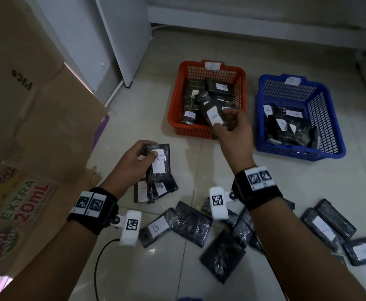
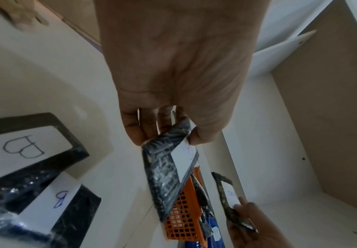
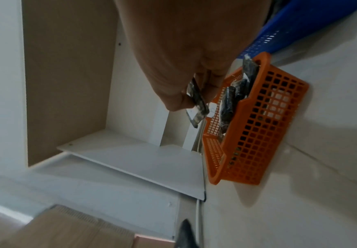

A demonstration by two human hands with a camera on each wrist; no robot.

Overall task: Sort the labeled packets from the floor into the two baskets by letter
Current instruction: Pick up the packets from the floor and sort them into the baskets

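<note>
While both hands are raised above the floor [image 1: 177, 268], each grip is pinched onto a packet. Left hand [image 1: 134, 158] holds a dark B packet [image 1: 159, 168]: thumb lies on its white label, fingers curl behind its top edge, and the packet hangs over the loose pile near two more B packets [image 1: 153, 190]. In the left wrist view the left fingers [image 2: 135, 132] and thumb clamp that packet's upper corner. Right hand [image 1: 234, 129] pinches a second B packet [image 1: 213, 117] by its near end, thumb on the label, fingers underneath, and holds it over the front rim of the red basket [image 1: 175, 118], not inside yet. Red basket holds several packets with B labels; blue basket [image 1: 329, 146], just right of it, holds others, labels blurred. More packets [image 1: 190, 224] lie scattered on the floor below the wrists.
</note>
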